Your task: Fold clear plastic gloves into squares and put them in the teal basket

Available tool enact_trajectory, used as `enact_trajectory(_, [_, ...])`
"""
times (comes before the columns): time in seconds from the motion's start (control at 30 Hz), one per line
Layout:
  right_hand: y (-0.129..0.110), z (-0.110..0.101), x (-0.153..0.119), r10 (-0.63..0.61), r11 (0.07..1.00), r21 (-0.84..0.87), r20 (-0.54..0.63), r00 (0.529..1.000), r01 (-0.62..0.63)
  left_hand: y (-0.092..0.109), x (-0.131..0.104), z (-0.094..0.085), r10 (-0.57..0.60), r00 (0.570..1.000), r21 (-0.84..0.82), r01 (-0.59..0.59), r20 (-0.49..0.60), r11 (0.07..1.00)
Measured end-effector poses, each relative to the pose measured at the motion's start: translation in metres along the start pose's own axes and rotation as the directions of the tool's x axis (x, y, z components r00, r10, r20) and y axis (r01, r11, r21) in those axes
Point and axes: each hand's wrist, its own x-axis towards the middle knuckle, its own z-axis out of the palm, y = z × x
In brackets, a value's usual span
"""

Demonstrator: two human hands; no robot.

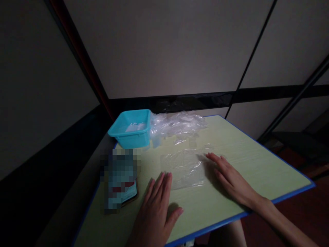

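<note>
Plastic bag (186,168) lies flat mid-way on the table (252,161); left hand (155,206) at its near-left, right hand (231,180) just right. Behind it, plastic heap (182,123); basin (135,140) left of heap, packet (136,127) inside. Obscured item (122,185) before basin, left of left hand.

Passable well right of flat film (186,169); blocked behind by crumpled plastic (181,123), behind-left by basin (133,140), far left by pixelated object (122,181).

No readable text, numbers or signs. Device (122,181) on tabletop (246,161), left side: mostly pixelated, illegible. Clear plastic bag (186,169): no legible print.
</note>
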Motion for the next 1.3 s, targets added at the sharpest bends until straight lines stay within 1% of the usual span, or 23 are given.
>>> enact_trajectory(0.07, [0.010,-0.002,0.000,0.028,1.000,0.009,-0.005,1.000,-0.028,-0.001,0.000,0.000,0.012,1.000,-0.016,-0.012,0.002,1.000])
enact_trajectory(0.2, [0.021,-0.004,0.002,0.065,0.998,0.010,0.049,0.997,-0.066,-0.003,0.001,-0.002,0.061,0.998,-0.034,-0.061,0.010,0.998])
enact_trajectory(0.33, [0.021,-0.007,0.009,0.066,0.998,0.005,0.066,0.996,-0.067,0.000,0.003,-0.009,0.137,0.990,-0.067,-0.136,0.015,0.988])
enact_trajectory(0.5, [0.018,-0.009,0.022,0.056,0.998,-0.007,0.109,0.992,-0.055,0.007,0.003,-0.018,0.217,0.975,-0.150,-0.220,-0.038,0.964])
enact_trajectory(0.7, [0.016,-0.008,0.039,-0.010,1.000,0.004,0.175,0.985,0.010,0.011,0.003,-0.023,0.345,0.936,-0.279,-0.349,-0.067,0.895])
enact_trajectory(0.87, [0.011,-0.008,0.055,-0.082,0.996,0.045,0.252,0.964,0.073,0.012,0.004,-0.028,0.469,0.883,-0.337,-0.448,-0.023,0.828])
enact_trajectory(0.93, [0.009,-0.007,0.061,-0.122,0.992,0.063,0.283,0.951,0.108,0.012,0.005,-0.033,0.480,0.877,-0.344,-0.453,-0.010,0.822])
enact_trajectory(1.0, [0.007,-0.005,0.068,-0.167,0.986,0.066,0.308,0.937,0.154,0.013,0.006,-0.034,0.471,0.882,-0.332,-0.446,-0.005,0.831])
enact_trajectory(1.03, [0.006,-0.005,0.071,-0.189,0.982,0.066,0.317,0.929,0.177,0.014,0.006,-0.032,0.474,0.881,-0.327,-0.448,-0.002,0.832])
enact_trajectory(1.1, [0.004,-0.005,0.077,-0.216,0.976,0.071,0.325,0.921,0.205,0.014,0.006,-0.023,0.485,0.874,-0.332,-0.465,-0.026,0.821])
enact_trajectory(1.13, [0.003,-0.005,0.079,-0.220,0.975,0.075,0.324,0.920,0.207,0.014,0.005,-0.015,0.511,0.857,-0.356,-0.500,-0.069,0.789])
enact_trajectory(1.17, [0.003,-0.005,0.081,-0.219,0.976,0.076,0.323,0.921,0.206,0.014,0.004,-0.006,0.498,0.852,-0.387,-0.518,-0.159,0.763])
enact_trajectory(1.2, [0.002,-0.005,0.082,-0.217,0.976,0.073,0.321,0.922,0.204,0.014,0.003,0.002,0.476,0.850,-0.408,-0.527,-0.227,0.746])
enact_trajectory(1.27, [0.002,-0.005,0.082,-0.203,0.979,0.055,0.309,0.929,0.196,0.012,0.001,0.012,0.454,0.858,-0.450,-0.513,-0.241,0.731])
enact_trajectory(1.3, [0.002,-0.005,0.082,-0.197,0.980,0.048,0.296,0.935,0.191,0.011,0.001,0.014,0.446,0.861,-0.457,-0.507,-0.243,0.731])
